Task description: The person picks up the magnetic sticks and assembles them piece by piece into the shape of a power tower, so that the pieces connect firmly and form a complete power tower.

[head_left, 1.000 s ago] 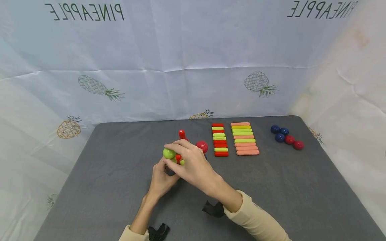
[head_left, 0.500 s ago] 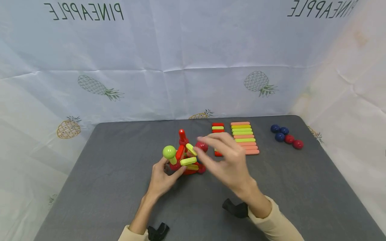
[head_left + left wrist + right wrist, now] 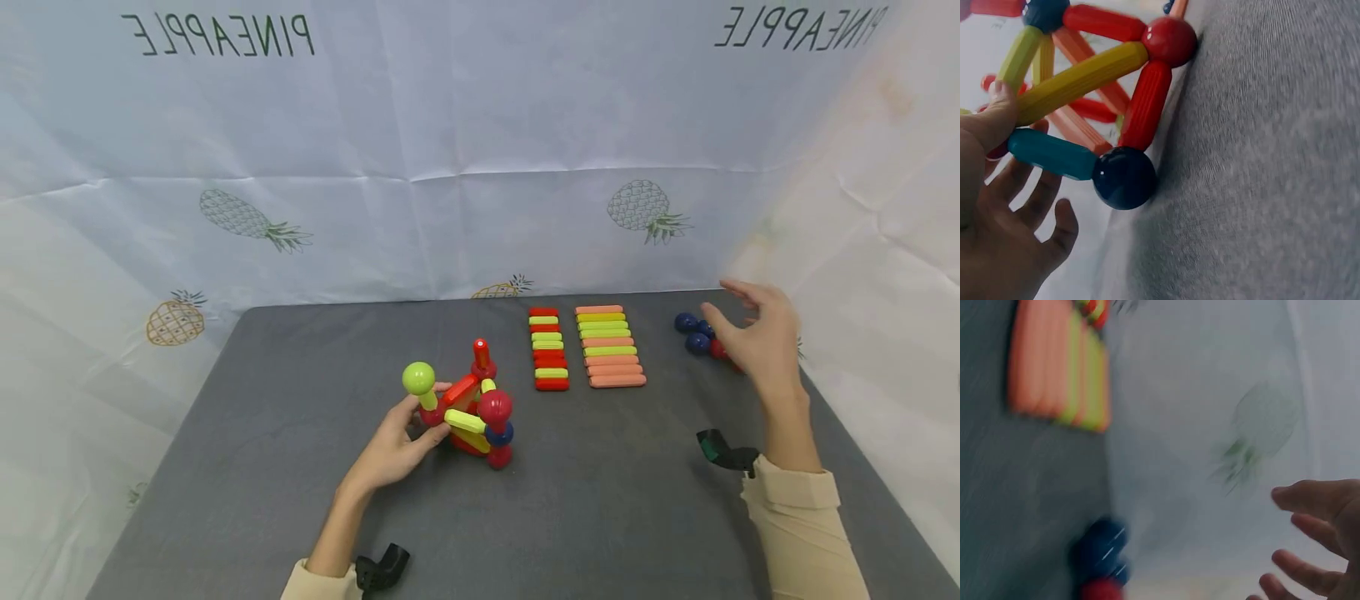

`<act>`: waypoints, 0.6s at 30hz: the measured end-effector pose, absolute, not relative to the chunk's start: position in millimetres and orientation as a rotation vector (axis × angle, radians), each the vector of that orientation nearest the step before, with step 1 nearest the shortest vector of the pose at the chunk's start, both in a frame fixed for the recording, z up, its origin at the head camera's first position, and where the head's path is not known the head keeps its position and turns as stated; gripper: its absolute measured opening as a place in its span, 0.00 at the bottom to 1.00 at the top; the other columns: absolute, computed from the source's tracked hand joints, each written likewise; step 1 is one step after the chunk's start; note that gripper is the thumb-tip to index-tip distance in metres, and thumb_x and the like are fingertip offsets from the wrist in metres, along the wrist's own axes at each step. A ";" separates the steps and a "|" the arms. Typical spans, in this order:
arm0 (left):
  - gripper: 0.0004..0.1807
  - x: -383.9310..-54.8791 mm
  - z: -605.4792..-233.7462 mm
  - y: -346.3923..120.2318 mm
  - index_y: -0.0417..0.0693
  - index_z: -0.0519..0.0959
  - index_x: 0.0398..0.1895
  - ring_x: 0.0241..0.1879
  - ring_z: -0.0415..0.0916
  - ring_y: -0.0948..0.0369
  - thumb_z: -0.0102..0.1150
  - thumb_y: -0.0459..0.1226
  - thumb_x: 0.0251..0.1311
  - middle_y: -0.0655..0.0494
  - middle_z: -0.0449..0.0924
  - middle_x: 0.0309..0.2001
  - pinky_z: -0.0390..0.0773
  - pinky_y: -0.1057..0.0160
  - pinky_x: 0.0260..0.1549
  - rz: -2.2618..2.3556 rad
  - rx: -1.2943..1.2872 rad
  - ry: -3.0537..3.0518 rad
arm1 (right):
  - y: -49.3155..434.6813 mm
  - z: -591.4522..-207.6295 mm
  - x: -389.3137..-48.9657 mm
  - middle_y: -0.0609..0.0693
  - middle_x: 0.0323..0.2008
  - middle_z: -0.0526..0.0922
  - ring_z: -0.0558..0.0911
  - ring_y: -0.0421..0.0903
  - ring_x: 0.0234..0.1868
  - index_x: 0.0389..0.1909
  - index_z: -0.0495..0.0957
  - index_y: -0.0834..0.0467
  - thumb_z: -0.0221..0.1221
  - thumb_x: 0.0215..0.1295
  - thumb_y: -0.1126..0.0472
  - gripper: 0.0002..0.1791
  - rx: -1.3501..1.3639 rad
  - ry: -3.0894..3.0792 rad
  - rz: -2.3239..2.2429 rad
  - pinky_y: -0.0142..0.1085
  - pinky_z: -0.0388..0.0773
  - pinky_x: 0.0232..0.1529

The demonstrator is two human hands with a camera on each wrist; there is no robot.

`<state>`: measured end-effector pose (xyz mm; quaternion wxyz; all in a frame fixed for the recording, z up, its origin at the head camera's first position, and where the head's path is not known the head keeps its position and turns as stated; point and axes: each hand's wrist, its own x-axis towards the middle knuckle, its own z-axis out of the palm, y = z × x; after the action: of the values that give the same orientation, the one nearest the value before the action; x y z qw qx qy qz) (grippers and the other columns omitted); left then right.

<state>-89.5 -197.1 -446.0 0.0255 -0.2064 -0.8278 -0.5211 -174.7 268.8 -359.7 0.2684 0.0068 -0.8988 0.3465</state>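
Observation:
My left hand (image 3: 393,450) holds a ball-and-stick construction (image 3: 467,422) of red, yellow, green and blue pieces at its left corner. A green ball (image 3: 418,378) tops its short green stick on that side, and a red ball (image 3: 495,407) sits above a blue one on the near right. In the left wrist view, the thumb presses near a yellow stick (image 3: 1085,81) with fingers behind a teal stick (image 3: 1050,153). At the far right, my right hand (image 3: 768,346), fingers spread and holding nothing, hovers by loose blue balls (image 3: 697,343) and partly hides the red balls (image 3: 717,348).
A column of short red and green sticks (image 3: 551,362) lies right of the construction. Beside it is a column of longer pink, yellow and green sticks (image 3: 615,370). The grey table (image 3: 600,500) ends at a white pineapple-print cloth (image 3: 525,233).
My right hand has left the green ball on the construction and swung far right to the loose balls. The construction has turned and shifted slightly nearer in my left hand.

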 end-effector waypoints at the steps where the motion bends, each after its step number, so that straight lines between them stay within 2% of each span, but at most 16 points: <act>1: 0.27 -90.0 -446.7 -198.7 0.46 0.71 0.67 0.45 0.75 0.69 0.65 0.34 0.66 0.48 0.80 0.54 0.79 0.63 0.41 -1.634 -0.649 -2.559 | 281.8 -367.2 -178.3 0.71 0.55 0.76 0.75 0.64 0.55 0.63 0.77 0.66 0.63 0.68 0.62 0.25 -0.010 -2.493 0.901 0.39 0.69 0.51; 2: 0.25 -90.6 -447.3 -200.2 0.45 0.70 0.66 0.46 0.74 0.69 0.64 0.34 0.67 0.47 0.80 0.53 0.79 0.63 0.42 -1.648 -0.660 -2.554 | 293.9 -374.9 -181.6 0.76 0.57 0.74 0.71 0.72 0.57 0.64 0.75 0.69 0.61 0.68 0.61 0.26 -0.031 -2.563 0.869 0.47 0.70 0.54; 4: 0.23 -92.1 -449.0 -202.7 0.45 0.70 0.65 0.45 0.74 0.68 0.61 0.33 0.69 0.47 0.78 0.50 0.79 0.62 0.42 -1.669 -0.667 -2.538 | 314.8 -390.3 -186.8 0.81 0.59 0.71 0.67 0.78 0.60 0.64 0.72 0.73 0.60 0.68 0.60 0.28 -0.079 -2.697 0.805 0.64 0.65 0.59; 6: 0.21 -93.5 -450.5 -204.9 0.45 0.70 0.65 0.47 0.74 0.69 0.59 0.32 0.70 0.47 0.79 0.53 0.79 0.61 0.43 -1.665 -0.647 -2.525 | 330.0 -404.2 -189.6 0.83 0.55 0.72 0.65 0.81 0.61 0.64 0.69 0.76 0.59 0.69 0.59 0.30 -0.126 -2.816 0.759 0.71 0.61 0.63; 10: 0.23 -95.7 -452.5 -207.2 0.42 0.69 0.66 0.52 0.74 0.69 0.60 0.32 0.70 0.44 0.77 0.59 0.79 0.61 0.44 -1.641 -0.511 -2.497 | 346.6 -421.7 -191.1 0.84 0.50 0.73 0.65 0.83 0.60 0.63 0.68 0.79 0.59 0.69 0.57 0.33 -0.211 -2.960 0.722 0.72 0.64 0.60; 12: 0.25 -95.9 -451.8 -207.2 0.41 0.69 0.65 0.53 0.74 0.67 0.63 0.32 0.67 0.45 0.76 0.59 0.78 0.61 0.43 -1.618 -0.398 -2.472 | 350.0 -426.7 -190.8 0.84 0.49 0.74 0.69 0.79 0.56 0.62 0.69 0.80 0.60 0.68 0.57 0.32 -0.237 -2.977 0.737 0.69 0.69 0.54; 15: 0.26 -94.8 -446.6 -206.5 0.41 0.70 0.63 0.52 0.76 0.61 0.68 0.33 0.64 0.48 0.77 0.55 0.78 0.61 0.41 -1.581 -0.250 -2.432 | 352.6 -431.9 -190.6 0.83 0.53 0.75 0.73 0.76 0.53 0.59 0.71 0.79 0.61 0.67 0.59 0.30 -0.258 -2.968 0.755 0.65 0.73 0.48; 18: 0.26 -91.6 -438.3 -207.1 0.42 0.72 0.62 0.53 0.77 0.52 0.70 0.34 0.61 0.49 0.78 0.56 0.79 0.58 0.42 -1.541 -0.236 -2.434 | 353.4 -434.9 -189.4 0.81 0.53 0.76 0.76 0.74 0.51 0.59 0.72 0.78 0.62 0.66 0.59 0.29 -0.312 -2.950 0.771 0.60 0.75 0.42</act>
<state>-91.6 -207.1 -438.3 0.1250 -0.0809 -0.8355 -0.5290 -189.4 353.4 -434.9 0.0381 -0.1016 -0.9618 0.2514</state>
